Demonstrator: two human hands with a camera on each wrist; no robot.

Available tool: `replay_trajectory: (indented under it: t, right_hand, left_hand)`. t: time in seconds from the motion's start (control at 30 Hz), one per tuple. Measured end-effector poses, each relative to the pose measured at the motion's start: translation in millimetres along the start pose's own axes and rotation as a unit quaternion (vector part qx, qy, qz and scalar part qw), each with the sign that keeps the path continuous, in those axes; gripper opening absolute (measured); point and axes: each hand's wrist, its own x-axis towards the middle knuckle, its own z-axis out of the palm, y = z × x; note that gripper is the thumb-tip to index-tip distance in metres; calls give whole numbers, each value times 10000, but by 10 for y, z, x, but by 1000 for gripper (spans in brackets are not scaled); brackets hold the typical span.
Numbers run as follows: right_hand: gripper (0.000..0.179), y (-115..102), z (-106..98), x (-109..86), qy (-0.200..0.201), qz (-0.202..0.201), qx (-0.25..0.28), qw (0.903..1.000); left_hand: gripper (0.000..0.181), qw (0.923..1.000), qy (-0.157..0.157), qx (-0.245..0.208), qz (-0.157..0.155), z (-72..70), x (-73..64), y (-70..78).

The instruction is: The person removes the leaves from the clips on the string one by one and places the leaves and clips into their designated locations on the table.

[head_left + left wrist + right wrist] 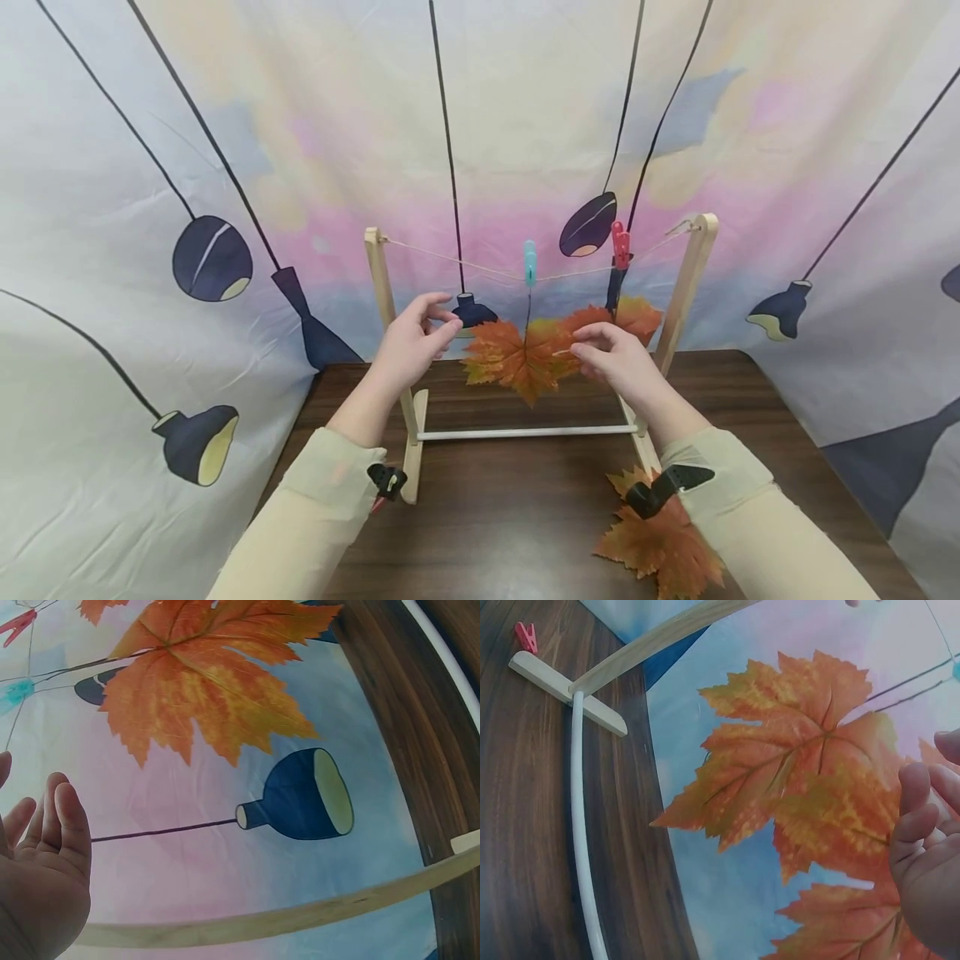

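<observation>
An orange maple leaf (517,358) hangs by its stem from a teal clothespin (530,263) on a string. Behind it to the right, more orange leaf (637,317) hangs below a red clothespin (621,246). My left hand (416,337) is raised left of the teal-pegged leaf, apart from it, fingers loosely bent and holding nothing. At that leaf's right side is my right hand (611,357), with loosely curled fingers (915,825). Nothing shows gripped in it; whether its fingertips touch the leaf is unclear.
The string runs between two posts of a wooden stand (693,267) with a white crossbar (525,432). Another maple leaf (663,546) lies on the brown table (480,517) below my right wrist. A red clothespin (526,637) lies by the stand's left foot. A printed cloth hangs behind.
</observation>
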Motion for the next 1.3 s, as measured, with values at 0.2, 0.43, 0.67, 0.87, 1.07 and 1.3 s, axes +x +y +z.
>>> replay_trajectory:
  t: [0.2, 0.43, 0.67, 0.87, 1.07, 1.3]
  right_hand:
    - [33, -84, 62, 39, -51, -102, 53, 9999]
    - [34, -175, 133, 104, -110, -102, -40, 9999]
    - [32, -250, 226, 172, -78, -360, 14, 9993]
    - [39, -313, 348, 198, -31, -468, 433, 9980]
    - [38, -343, 406, 259, 69, -486, 226, 9985]
    - [39, -362, 435, 305, 75, -433, 107, 9990]
  left_hand:
    - [46, 9999, -21, 91, 108, 22, 54, 114]
    - [43, 9992, 22, 276, 301, 64, 137, 184]
    - [41, 9979, 85, 286, 568, 134, 231, 302]
    - [40, 9979, 89, 215, 610, 185, 279, 403]
    - [39, 9974, 149, 158, 687, 211, 313, 494]
    - [39, 9967, 170, 162, 778, 238, 335, 557]
